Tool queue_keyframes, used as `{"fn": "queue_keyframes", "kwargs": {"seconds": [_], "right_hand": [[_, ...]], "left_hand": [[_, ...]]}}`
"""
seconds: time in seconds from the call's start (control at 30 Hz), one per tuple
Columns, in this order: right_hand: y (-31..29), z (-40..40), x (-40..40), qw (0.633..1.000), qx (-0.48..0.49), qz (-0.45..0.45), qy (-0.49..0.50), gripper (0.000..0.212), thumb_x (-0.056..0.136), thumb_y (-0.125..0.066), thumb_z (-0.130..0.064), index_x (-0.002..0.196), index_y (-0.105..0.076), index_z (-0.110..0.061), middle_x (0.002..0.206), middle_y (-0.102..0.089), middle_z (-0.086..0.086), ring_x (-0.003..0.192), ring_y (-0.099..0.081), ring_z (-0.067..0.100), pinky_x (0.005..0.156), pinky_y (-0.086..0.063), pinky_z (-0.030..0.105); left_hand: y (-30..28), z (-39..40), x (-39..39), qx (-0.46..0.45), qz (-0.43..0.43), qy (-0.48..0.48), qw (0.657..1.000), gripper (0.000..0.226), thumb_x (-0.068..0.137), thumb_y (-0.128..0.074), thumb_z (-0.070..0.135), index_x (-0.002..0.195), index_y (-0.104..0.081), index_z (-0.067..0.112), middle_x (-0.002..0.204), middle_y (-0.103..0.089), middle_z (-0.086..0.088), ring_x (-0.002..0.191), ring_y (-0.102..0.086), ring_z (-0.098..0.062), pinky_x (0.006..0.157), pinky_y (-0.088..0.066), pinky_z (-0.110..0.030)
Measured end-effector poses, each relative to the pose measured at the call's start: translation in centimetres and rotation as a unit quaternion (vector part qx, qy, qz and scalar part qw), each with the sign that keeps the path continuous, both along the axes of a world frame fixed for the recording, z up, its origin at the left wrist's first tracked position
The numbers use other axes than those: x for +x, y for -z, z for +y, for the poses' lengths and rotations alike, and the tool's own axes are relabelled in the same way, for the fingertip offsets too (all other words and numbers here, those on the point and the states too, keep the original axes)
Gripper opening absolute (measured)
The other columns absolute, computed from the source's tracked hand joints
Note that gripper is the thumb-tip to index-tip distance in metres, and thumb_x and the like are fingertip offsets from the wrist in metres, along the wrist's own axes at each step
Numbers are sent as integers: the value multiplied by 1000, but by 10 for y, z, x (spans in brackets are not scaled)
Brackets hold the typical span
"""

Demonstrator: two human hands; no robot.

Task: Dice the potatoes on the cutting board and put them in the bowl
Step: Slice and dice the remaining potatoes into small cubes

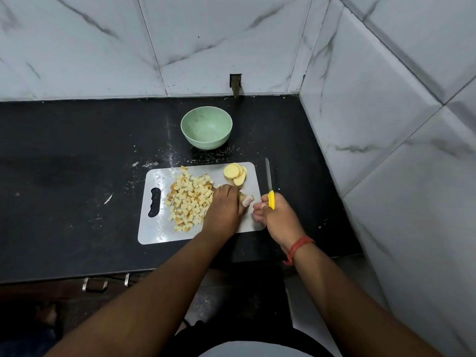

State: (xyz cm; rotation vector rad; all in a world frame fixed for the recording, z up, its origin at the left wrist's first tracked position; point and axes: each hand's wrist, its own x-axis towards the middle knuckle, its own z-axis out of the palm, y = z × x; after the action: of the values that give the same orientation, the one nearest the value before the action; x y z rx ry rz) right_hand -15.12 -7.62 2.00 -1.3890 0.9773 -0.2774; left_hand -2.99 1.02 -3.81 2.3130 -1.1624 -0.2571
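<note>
A pale green round bowl (206, 127), pale yellow potato dice (189, 198), a yellow-handled knife (269, 188), a grey cutting board (157, 229), black countertop (77, 150), grey-veined white marble wall tiles (219, 39)

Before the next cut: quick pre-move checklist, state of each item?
1. Knife in grip: ok, right hand curls round the yellow handle, blade pointing away toward the wall.
2. Blade off the cutting board: ok, it sits past the board's right edge.
3. Potato piece pinned: cannot tell, left hand covers most of it.
4. Left fingertips out of the cut line: cannot tell, hidden under the hand.
5. Slices left to dice: not ok, round slices wait at the board's far right corner.
6. Bowl ready: ok, upright behind the board, no dice in it; diced pile is on the board.
</note>
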Motion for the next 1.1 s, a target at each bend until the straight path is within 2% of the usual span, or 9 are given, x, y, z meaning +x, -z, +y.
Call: {"fn": "queue_keyframes", "kwargs": {"seconds": [0.1,0.23,0.47,0.6,0.7,0.8,0.87,0.93,1.1], "right_hand": [[-4,9,-10,1000,-2,16,-22,22,96,-32,6,109,-46,-4,86,-53,13,77,-51,24,55,-44,21],[-5,17,-16,991,-38,95,-84,22,97,-34,-3,116,-45,-7,89,-61,13,68,-58,23,52,-44,32],[-13,25,-13,969,-93,163,-164,9,101,-35,-14,108,-41,-13,83,-63,10,41,-55,18,35,-36,23],[-13,25,-8,951,-126,196,-205,6,99,-36,-14,102,-40,-10,83,-63,15,41,-56,20,33,-36,22],[-10,25,-4,938,-137,228,-223,13,102,-33,-23,101,-39,-11,87,-64,22,47,-63,30,35,-43,29],[-11,27,-1,924,-136,267,-239,14,104,-31,-23,104,-36,-11,80,-66,23,50,-66,35,39,-49,36],[-14,29,1,917,-116,288,-250,13,106,-28,-23,103,-32,-11,74,-62,22,44,-59,30,35,-45,27],[-12,29,3,914,-135,283,-259,5,104,-28,-19,103,-28,-15,84,-58,18,49,-52,20,35,-40,20],[-9,25,9,901,-185,273,-281,9,102,-34,-14,105,-26,-16,101,-58,16,55,-46,11,36,-39,18]], "left_hand": [[2,5,-1,3,-43,23,999,71,98,-24,52,137,-54,1,120,-56,-16,110,-47,-32,93,-42,-42],[6,9,1,3,-78,29,996,67,100,-29,47,138,-54,-2,117,-59,-17,107,-50,-33,93,-46,-46],[13,-2,11,-11,-131,19,991,42,99,-42,40,110,-59,3,101,-60,-15,93,-51,-31,85,-45,-44],[21,-6,17,-20,-172,28,985,24,97,-65,26,104,-58,5,96,-60,-16,90,-53,-33,88,-47,-45],[27,-6,21,-22,-197,40,979,28,101,-58,32,105,-56,5,96,-58,-15,92,-54,-35,102,-46,-49],[29,-6,21,-34,-207,38,977,25,97,-67,28,102,-56,6,95,-58,-14,91,-55,-35,102,-47,-49],[29,-7,21,-44,-211,36,976,27,99,-62,33,100,-56,6,95,-58,-14,91,-53,-33,98,-47,-47],[29,-6,21,-46,-213,38,975,32,100,-50,38,99,-56,7,94,-58,-14,90,-53,-33,96,-46,-45],[29,-5,21,-57,-197,41,978,35,101,-46,40,97,-54,6,94,-57,-14,89,-52,-32,94,-47,-45]]}}
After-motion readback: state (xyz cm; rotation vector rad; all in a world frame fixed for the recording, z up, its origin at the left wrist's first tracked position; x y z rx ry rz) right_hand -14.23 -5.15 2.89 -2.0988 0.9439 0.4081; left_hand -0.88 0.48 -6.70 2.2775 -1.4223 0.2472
